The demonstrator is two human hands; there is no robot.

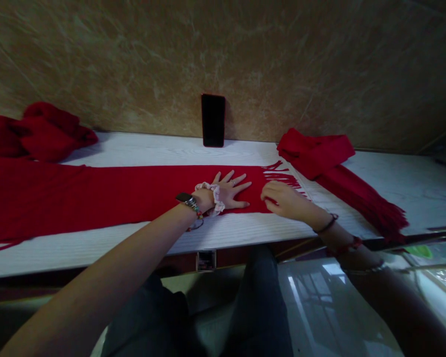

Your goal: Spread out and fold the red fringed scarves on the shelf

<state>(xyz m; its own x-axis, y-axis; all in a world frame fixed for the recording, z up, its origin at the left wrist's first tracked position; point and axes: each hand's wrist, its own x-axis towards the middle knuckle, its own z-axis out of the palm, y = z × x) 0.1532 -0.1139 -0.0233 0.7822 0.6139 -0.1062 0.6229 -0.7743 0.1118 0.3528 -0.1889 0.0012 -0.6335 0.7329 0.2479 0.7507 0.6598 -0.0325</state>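
Observation:
A red scarf (144, 191) lies spread lengthwise on the white wood-grain table, its fringed end to the right. My left hand (230, 192) rests flat on it near that end, fingers spread wide. Over the fringe and the scarf's end, my right hand (288, 201) is bent, with its fingers curled in toward the thumb. Whether cloth is pinched there is hidden. Part of the fringe (277, 176) shows above and behind this hand, its strands spread apart unevenly.
A second red scarf (315, 153) lies folded at the right, its fringe hanging at the table's front edge. Bunched red cloth (52, 131) is heaped at the left. A phone (213, 120) leans upright against the marbled wall (141, 64). The table (148, 148) is narrow.

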